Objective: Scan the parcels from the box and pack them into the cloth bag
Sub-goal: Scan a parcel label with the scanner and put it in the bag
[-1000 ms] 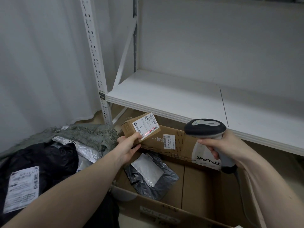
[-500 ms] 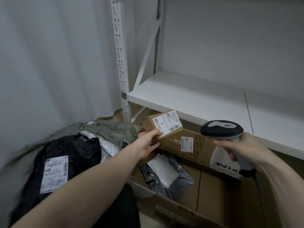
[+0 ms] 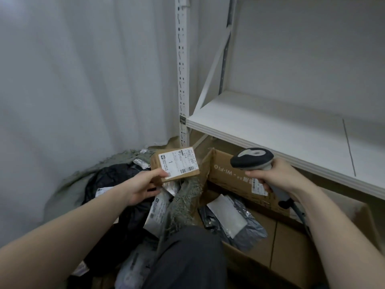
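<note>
Left hand [image 3: 141, 185] grips the small cardboard parcel [image 3: 174, 166] at its near edge, thumb on the white label, fingers [image 3: 155, 189] curled beneath. A second ago the parcel sat over the box with a red scan line across its barcode. That line is now gone and the parcel has travelled left, so it hangs above the mouth of the cloth bag [image 3: 183, 197] rather than over the cardboard box [image 3: 260, 224].

Right hand [image 3: 273, 176] is closed around the handle of the barcode scanner [image 3: 253, 159], held over the box's far wall and no longer aimed at the label. Its cable trails down toward the box.

Judgement: scan of this parcel looks complete; the step in hand is the drop into the bag.

Bag already holds a black mailer [image 3: 116, 180] and a silver-grey mailer [image 3: 160, 207], both labelled. Bag rim is frayed and partly folded over, so the exact opening is hard to trace. One grey mailer [image 3: 235, 226] lies on the box floor, apparently unscanned, so at least one more cycle is left. White shelf [image 3: 270, 132] stands above the box.
</note>
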